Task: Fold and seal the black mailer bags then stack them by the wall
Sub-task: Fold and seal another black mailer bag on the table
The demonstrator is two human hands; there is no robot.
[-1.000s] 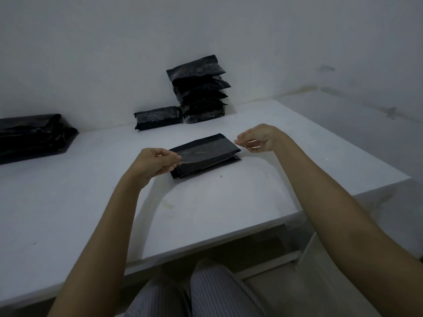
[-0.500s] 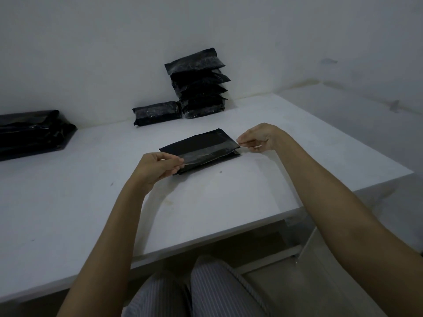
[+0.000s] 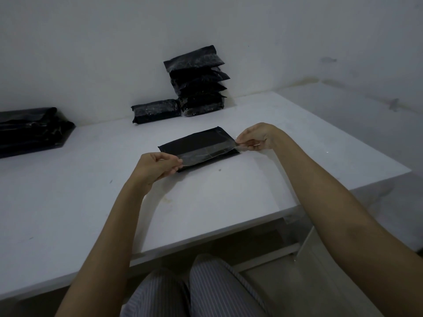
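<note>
Hands, left hand (image 3: 158,167) and right hand (image 3: 257,137), pinch mailer bag's (image 3: 196,143) clear flap (image 3: 206,153).

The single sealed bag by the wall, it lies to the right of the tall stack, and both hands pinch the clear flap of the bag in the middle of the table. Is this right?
Not quite. In the head view the single sealed bag lies to the left of the tall stack, touching its base. The rest holds: the left hand and right hand each pinch an end of the clear flap of the bag in the middle of the table.
</note>
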